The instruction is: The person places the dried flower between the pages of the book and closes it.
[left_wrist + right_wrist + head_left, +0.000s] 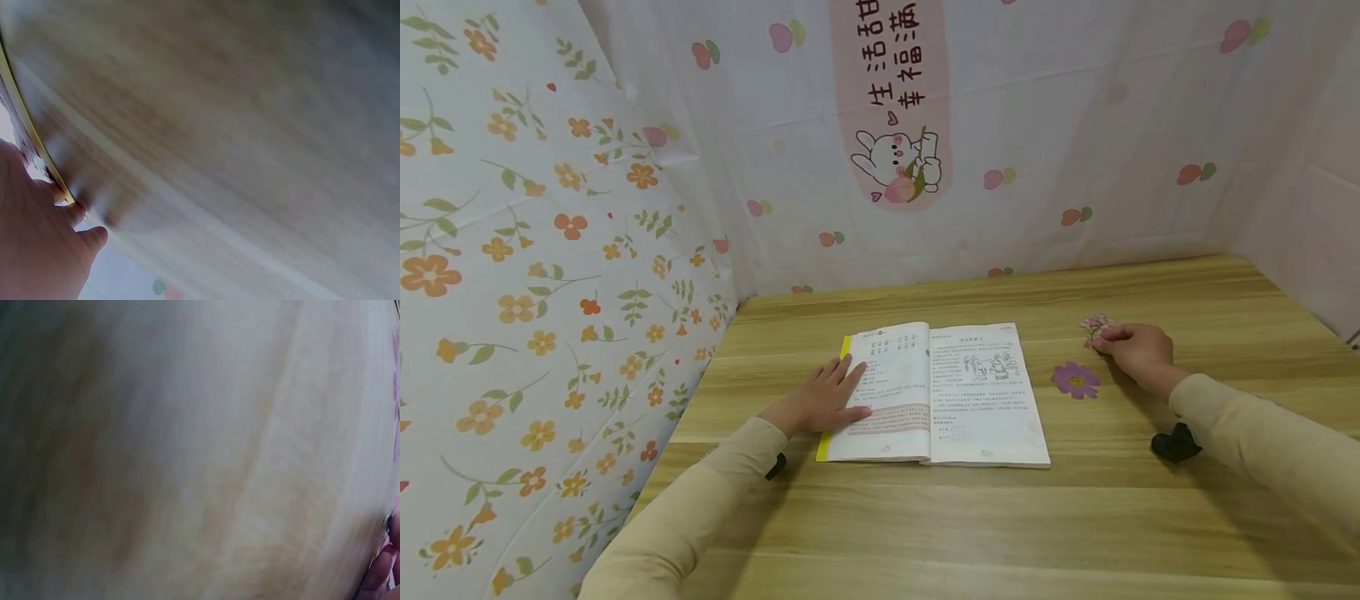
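Observation:
An open book lies on the wooden table, its left side edged by a yellow cover. My left hand rests on the left page with its fingers spread. In the left wrist view, the fingers of that left hand lie across the book's yellow edge. To the right of the book, my right hand pinches a small pink flower sprig between thumb and fingers, low over the table. A flat purple flower with a yellow centre lies between the book and this hand.
The wooden table reaches back to a patterned cloth wall. A flower-print cloth hangs at the left, and a pale cloth at the right. A black object shows beneath the right wrist.

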`<state>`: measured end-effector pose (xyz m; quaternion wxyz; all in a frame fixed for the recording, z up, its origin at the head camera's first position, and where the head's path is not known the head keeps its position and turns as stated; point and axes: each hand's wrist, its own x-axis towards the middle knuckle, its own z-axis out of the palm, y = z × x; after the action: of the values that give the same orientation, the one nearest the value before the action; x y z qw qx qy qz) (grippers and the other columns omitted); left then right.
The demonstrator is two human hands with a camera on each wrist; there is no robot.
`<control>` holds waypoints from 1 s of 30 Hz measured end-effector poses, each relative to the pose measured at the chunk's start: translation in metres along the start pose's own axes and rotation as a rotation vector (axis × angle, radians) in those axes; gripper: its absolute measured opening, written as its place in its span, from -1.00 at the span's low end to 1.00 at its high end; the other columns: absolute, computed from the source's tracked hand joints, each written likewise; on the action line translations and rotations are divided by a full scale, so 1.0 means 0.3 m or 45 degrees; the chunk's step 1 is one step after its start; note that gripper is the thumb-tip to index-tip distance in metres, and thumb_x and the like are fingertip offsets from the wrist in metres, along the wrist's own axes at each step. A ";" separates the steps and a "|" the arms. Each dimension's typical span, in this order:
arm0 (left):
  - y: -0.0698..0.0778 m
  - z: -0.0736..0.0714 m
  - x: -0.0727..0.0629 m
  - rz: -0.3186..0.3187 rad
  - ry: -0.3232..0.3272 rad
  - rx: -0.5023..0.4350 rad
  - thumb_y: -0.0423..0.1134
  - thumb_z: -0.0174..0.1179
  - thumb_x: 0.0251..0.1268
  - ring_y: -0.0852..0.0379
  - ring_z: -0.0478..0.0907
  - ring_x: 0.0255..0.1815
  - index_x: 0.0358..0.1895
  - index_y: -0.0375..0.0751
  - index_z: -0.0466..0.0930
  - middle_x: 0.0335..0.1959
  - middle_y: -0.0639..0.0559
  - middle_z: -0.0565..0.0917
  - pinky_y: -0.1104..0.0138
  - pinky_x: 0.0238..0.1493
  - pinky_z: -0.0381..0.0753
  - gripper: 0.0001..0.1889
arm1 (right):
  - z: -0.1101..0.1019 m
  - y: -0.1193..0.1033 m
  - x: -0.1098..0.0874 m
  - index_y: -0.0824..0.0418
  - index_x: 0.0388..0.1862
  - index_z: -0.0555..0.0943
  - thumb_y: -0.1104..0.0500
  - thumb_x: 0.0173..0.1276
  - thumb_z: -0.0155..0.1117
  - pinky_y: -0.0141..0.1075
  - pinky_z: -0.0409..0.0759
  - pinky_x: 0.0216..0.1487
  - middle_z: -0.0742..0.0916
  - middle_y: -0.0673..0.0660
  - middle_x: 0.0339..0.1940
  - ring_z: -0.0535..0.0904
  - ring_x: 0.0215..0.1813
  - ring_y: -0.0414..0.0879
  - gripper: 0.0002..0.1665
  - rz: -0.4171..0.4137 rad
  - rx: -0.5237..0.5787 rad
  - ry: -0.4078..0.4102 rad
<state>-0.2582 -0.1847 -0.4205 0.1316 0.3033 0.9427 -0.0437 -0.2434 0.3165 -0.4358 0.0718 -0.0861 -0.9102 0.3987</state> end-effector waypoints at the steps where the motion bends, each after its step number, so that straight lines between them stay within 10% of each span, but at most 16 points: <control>1: 0.000 0.001 0.000 0.000 0.001 0.003 0.40 -0.24 0.39 -0.23 -0.15 0.53 0.58 -0.15 -0.21 0.56 -0.27 -0.13 -0.03 0.44 -0.10 -0.08 | 0.000 -0.002 0.000 0.46 -0.08 0.63 0.03 0.40 0.26 -0.08 0.43 -0.04 0.72 0.33 -0.15 0.55 0.00 0.27 -0.55 0.004 0.008 -0.002; 16: -0.003 0.005 0.004 -0.007 0.000 0.038 0.41 -0.26 0.39 -0.22 -0.16 0.53 0.58 -0.14 -0.22 0.55 -0.27 -0.13 -0.02 0.44 -0.09 -0.08 | -0.028 -0.013 -0.004 0.41 -0.09 0.61 0.12 0.39 0.28 -0.60 0.45 -0.36 0.74 0.02 -0.31 0.44 -0.39 -0.51 -0.66 0.033 0.130 0.036; 22: 0.000 -0.002 -0.002 -0.004 0.001 0.037 0.41 -0.27 0.39 -0.23 -0.15 0.53 0.58 -0.15 -0.22 0.55 -0.28 -0.13 -0.01 0.44 -0.10 -0.08 | -0.034 -0.022 -0.004 0.40 -0.06 0.58 0.05 0.36 0.33 -0.51 0.54 -0.38 0.63 -0.32 -0.49 0.52 -0.41 -0.46 -0.58 0.068 0.279 0.026; 30: -0.001 0.001 0.000 -0.007 0.002 0.031 0.42 -0.27 0.38 -0.21 -0.15 0.54 0.58 -0.13 -0.22 0.56 -0.26 -0.13 -0.02 0.44 -0.08 -0.07 | -0.034 -0.056 0.002 0.14 -0.31 0.68 0.11 0.30 0.40 -0.49 0.58 -0.34 0.67 -0.29 -0.45 0.58 -0.37 -0.38 -0.88 0.060 0.494 0.016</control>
<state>-0.2583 -0.1849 -0.4207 0.1271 0.3025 0.9430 -0.0555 -0.2437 0.3127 -0.4167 0.0834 -0.0944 -0.8135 0.5678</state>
